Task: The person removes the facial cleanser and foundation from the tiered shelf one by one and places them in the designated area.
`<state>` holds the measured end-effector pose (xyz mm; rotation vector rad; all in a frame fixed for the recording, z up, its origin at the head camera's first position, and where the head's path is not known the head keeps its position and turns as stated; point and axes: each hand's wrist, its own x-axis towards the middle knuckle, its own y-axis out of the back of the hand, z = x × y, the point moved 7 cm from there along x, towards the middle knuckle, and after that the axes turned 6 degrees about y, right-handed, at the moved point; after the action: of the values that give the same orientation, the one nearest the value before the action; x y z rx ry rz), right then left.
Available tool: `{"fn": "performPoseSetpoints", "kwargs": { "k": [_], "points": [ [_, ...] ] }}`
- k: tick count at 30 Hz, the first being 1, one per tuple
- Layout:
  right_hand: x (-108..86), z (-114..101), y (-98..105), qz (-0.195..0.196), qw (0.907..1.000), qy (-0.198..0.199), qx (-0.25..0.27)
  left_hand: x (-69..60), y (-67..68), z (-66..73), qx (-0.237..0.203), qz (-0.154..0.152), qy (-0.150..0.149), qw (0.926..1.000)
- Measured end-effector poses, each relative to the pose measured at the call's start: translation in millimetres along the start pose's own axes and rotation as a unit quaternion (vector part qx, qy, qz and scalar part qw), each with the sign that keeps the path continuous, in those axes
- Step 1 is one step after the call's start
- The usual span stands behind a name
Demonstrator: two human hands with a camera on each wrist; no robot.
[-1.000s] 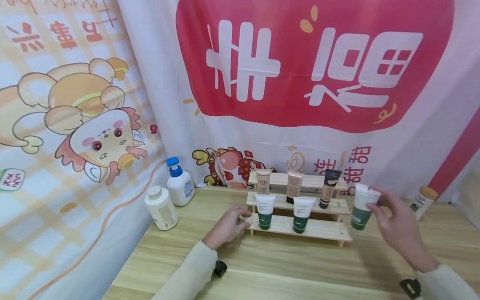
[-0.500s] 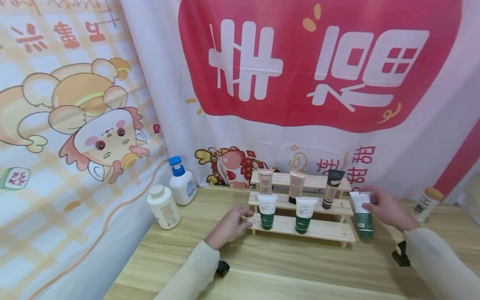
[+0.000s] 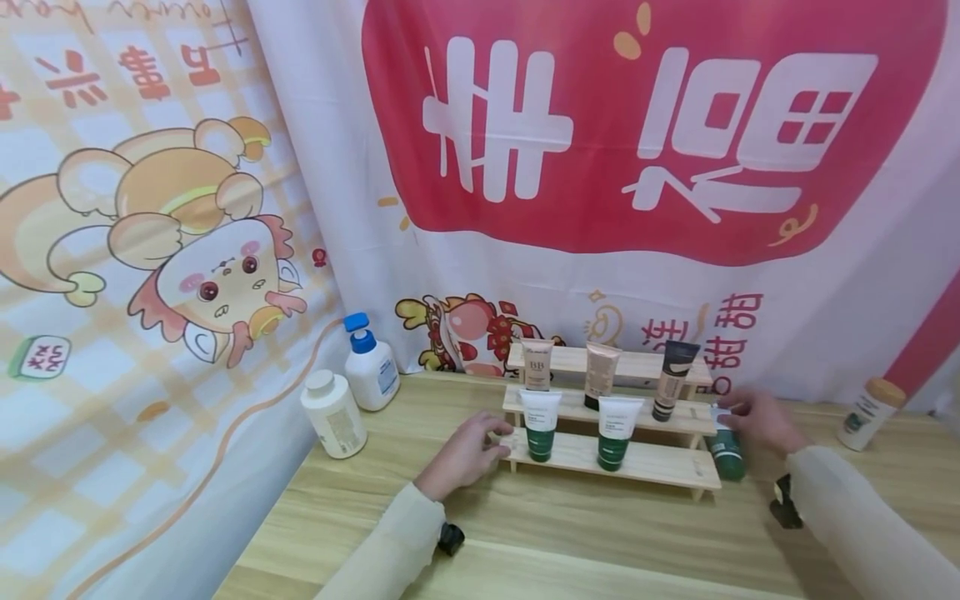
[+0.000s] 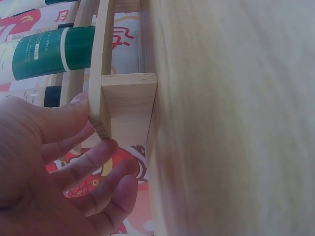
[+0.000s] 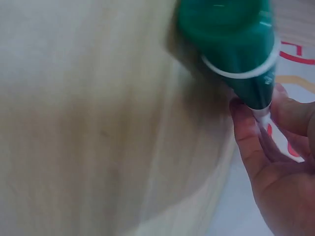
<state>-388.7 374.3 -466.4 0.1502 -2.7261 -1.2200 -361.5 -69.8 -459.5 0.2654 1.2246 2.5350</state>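
Note:
A three-tier wooden display rack (image 3: 667, 469) stands on the table. My left hand (image 3: 465, 454) pinches the left end of its lowest shelf, thumb above and index finger at the edge. My right hand (image 3: 765, 421) holds a white-and-green squeeze tube (image 3: 726, 452) just right of the rack. In the right wrist view, thumb and fingers pinch the tube's flat white end, its green cap (image 5: 221, 22) pointing away. Two matching tubes, one left (image 3: 541, 427) and one nearer the middle (image 3: 618, 433), stand cap-down on the lowest shelf.
Higher on the rack stand a BB tube (image 3: 537, 365), a pinkish tube (image 3: 601, 377) and a dark-topped tube (image 3: 672, 382). A white bottle (image 3: 334, 417) and a blue-topped pump bottle (image 3: 372, 372) are at left; a tan-capped bottle (image 3: 870, 414) is at right. A printed curtain hangs behind.
My right hand has brought the held tube down and slightly inward beside the rack's right end, tilting it on the way. My left hand keeps its place at the rack; the view shifts slightly.

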Motion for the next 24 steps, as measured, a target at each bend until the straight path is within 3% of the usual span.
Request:
{"fn": "performPoseSetpoints", "kwargs": {
  "k": [12,19,24],
  "points": [
    [-7.7,1,1,0.000,0.9992,-0.037,-0.016,0.9,0.6,1.5,0.004,-0.003,-0.002,1.0000],
    [-16.6,-28,19,0.047,0.9976,-0.008,-0.050,0.3,2.4,3.0,0.003,-0.004,-0.002,1.0000],
    [-30.5,-54,33,0.058,0.9954,-0.011,-0.076,-1.0,1.6,3.5,0.001,-0.004,-0.006,1.0000]
  ]
}}
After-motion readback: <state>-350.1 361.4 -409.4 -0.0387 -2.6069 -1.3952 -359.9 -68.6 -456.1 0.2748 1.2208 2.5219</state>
